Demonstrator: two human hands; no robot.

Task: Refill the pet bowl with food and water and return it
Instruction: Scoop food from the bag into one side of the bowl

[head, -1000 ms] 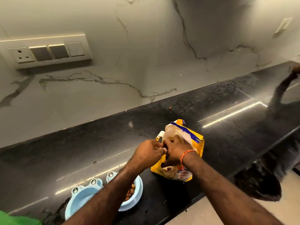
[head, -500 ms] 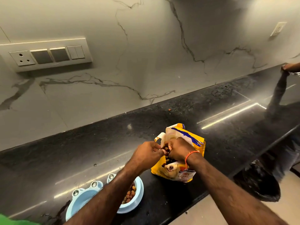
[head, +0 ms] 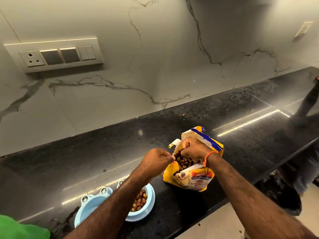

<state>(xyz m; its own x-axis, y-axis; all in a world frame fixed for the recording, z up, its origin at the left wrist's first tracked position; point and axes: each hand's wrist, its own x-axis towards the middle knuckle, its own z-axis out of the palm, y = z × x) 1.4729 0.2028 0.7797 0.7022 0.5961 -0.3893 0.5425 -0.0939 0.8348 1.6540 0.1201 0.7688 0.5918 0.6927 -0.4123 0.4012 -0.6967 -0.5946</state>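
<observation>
Both hands grip: left hand (head: 156, 162) pinches food bag (head: 189, 178) rim, right hand (head: 194, 149) clutches kibble (head: 183, 161).

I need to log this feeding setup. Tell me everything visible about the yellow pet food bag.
The yellow glossy pet food bag stands upright on the black stone counter, right of the light blue double pet bowl. It has a blue stripe, a dog's picture and a red label; the small print is unreadable. Its torn top gapes open, showing brown kibble. The left hand pinches the opening's edge; the right hand reaches inside, fingers curled.
</observation>
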